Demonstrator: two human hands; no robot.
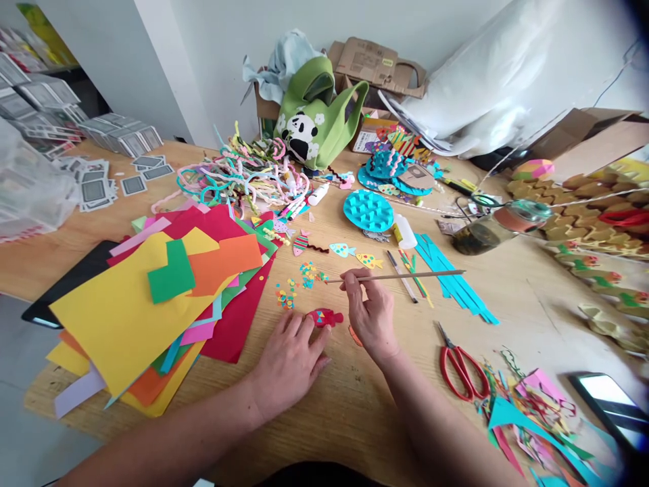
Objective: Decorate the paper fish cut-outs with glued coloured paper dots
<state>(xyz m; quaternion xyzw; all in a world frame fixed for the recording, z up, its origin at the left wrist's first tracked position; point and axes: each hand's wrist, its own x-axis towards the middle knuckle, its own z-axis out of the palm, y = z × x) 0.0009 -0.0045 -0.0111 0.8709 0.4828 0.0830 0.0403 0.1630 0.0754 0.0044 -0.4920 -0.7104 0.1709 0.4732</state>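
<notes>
My left hand (pixel 288 357) lies palm down on the table, fingers spread, its fingertips at the edge of a red paper fish (pixel 325 318) with small coloured pieces on it. In my right hand (pixel 372 312) is a thin wooden stick (pixel 413 275), pinched between thumb and fingers. The stick's left tip points at small piles of paper dots (pixel 308 275), yellow, orange, green and blue. Part of an orange paper piece (pixel 355 335) shows beside my right wrist. Beyond the dots lie a striped fish (pixel 301 243), a pale blue fish (pixel 342 249) and a yellow fish (pixel 369 260).
A stack of coloured paper (pixel 116 304) covers the left side. Red-handled scissors (pixel 462 372), paper scraps (pixel 537 419) and a phone (pixel 611 406) lie at right. Blue strips (pixel 456 277), a glue bottle (pixel 404 232), a glass jar (pixel 499 226) and a green panda bag (pixel 317 122) stand farther back.
</notes>
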